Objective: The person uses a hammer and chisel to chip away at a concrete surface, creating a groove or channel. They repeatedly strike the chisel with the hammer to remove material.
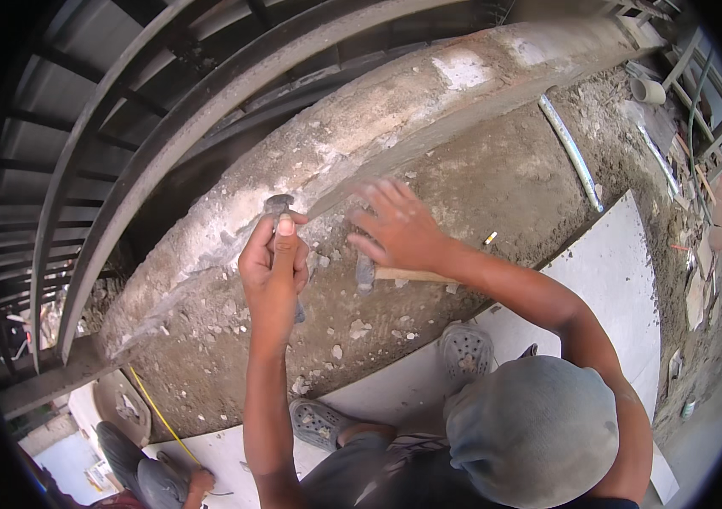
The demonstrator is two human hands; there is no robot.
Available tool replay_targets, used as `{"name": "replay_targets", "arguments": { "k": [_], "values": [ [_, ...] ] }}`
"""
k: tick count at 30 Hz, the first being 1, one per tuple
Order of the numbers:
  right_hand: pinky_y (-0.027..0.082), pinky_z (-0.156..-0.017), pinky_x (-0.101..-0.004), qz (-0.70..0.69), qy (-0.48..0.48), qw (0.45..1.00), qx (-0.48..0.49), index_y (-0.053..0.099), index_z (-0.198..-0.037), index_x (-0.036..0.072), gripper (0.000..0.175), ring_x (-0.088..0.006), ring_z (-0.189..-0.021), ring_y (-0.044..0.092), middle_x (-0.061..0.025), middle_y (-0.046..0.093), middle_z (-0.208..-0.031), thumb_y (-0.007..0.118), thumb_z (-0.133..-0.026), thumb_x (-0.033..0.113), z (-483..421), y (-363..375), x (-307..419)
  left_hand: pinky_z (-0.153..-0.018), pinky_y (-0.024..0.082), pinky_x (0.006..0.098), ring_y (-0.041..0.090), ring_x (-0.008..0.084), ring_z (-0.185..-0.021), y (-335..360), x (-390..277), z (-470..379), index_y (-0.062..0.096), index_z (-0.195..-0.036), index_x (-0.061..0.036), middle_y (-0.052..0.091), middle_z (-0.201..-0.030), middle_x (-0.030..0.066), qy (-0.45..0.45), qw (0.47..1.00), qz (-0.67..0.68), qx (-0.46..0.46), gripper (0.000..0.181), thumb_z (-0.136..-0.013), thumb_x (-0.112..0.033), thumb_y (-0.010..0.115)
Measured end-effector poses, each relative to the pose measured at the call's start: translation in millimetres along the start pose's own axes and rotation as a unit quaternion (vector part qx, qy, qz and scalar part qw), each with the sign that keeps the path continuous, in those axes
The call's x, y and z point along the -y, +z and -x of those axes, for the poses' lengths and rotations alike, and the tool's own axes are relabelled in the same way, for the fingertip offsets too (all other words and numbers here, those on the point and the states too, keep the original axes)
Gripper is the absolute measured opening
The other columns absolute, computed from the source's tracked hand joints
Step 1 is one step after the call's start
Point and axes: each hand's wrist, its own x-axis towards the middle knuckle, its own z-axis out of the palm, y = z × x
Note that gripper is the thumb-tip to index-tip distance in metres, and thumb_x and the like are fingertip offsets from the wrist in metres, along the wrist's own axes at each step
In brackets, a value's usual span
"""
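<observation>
My left hand grips a short dark metal tool, seemingly a chisel. Its broad top shows above my thumb and most of its shaft is hidden by the fingers. It is held beside a low, chipped concrete curb. To the right, my right hand is blurred, its fingers spread and nothing visible in them. Just below that hand, a hammer with a wooden handle lies on the dirt. Plaster chips are scattered around it.
Metal railings curve beyond the curb. Large white tiles lie under and beside my clogs. A silvery pipe rests on the dirt. At lower left, a co-worker's hand is by a yellow line and a bucket.
</observation>
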Motion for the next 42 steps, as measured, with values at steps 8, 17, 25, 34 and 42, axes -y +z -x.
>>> {"name": "replay_targets", "arguments": {
  "k": [8,17,25,34,42],
  "values": [
    [0.038,-0.105,-0.0454,0.115,0.04,0.988,-0.094,0.053,-0.128,0.0,0.047,-0.0358,-0.126,0.047,-0.019,0.05,-0.134,0.064,-0.085,0.017,-17,2,-28,-0.056,0.035,0.0216,0.043,0.0056,-0.06,-5,40,-11,0.053,-0.116,-0.0025,0.045,-0.073,-0.0018,-0.011,0.998,0.039,-0.038,0.033,-0.103,-0.032,0.05],
    [0.048,-0.086,-0.0388,0.029,-0.063,0.998,-0.013,0.065,-0.098,0.008,0.012,-0.0256,-0.099,0.059,-0.0084,0.062,-0.098,0.061,-0.089,0.013,-56,-22,-91,-0.074,0.048,0.0278,0.063,0.0138,-0.078,17,18,-47,0.05,-0.112,-0.001,0.057,-0.081,0.0043,0.118,0.992,0.022,0.028,0.027,-0.101,-0.024,0.056],
    [0.048,-0.092,-0.0428,-0.158,0.009,0.977,0.14,0.068,-0.097,0.007,0.019,-0.0309,-0.099,0.061,-0.0108,0.065,-0.104,0.066,-0.088,0.024,-67,-58,-74,-0.081,0.046,0.0312,0.065,0.0182,-0.085,24,22,-53,0.052,-0.113,-0.0038,0.062,-0.087,0.0077,0.138,0.989,0.059,0.01,0.039,-0.097,-0.038,0.06],
    [0.042,-0.102,-0.0496,-0.068,0.243,0.911,0.327,0.054,-0.125,0.01,0.052,-0.0361,-0.127,0.048,-0.0136,0.055,-0.132,0.073,-0.083,0.034,85,3,-32,-0.09,0.048,0.03,0.061,0.0149,-0.102,19,17,-84,0.06,-0.11,-0.002,0.068,-0.11,0.0095,0.194,0.98,-0.022,0.038,0.023,-0.098,-0.021,0.062],
    [0.047,-0.086,-0.0524,-0.057,0.235,0.907,0.346,0.051,-0.118,0.003,0.045,-0.0398,-0.101,0.062,-0.0241,0.061,-0.116,0.068,-0.086,0.03,109,18,0,-0.088,0.046,0.0307,0.06,0.0144,-0.101,-7,25,-136,0.06,-0.106,-0.0038,0.067,-0.105,0.008,0.248,0.953,-0.064,0.163,0.013,-0.097,-0.013,0.057]
  ]
}}
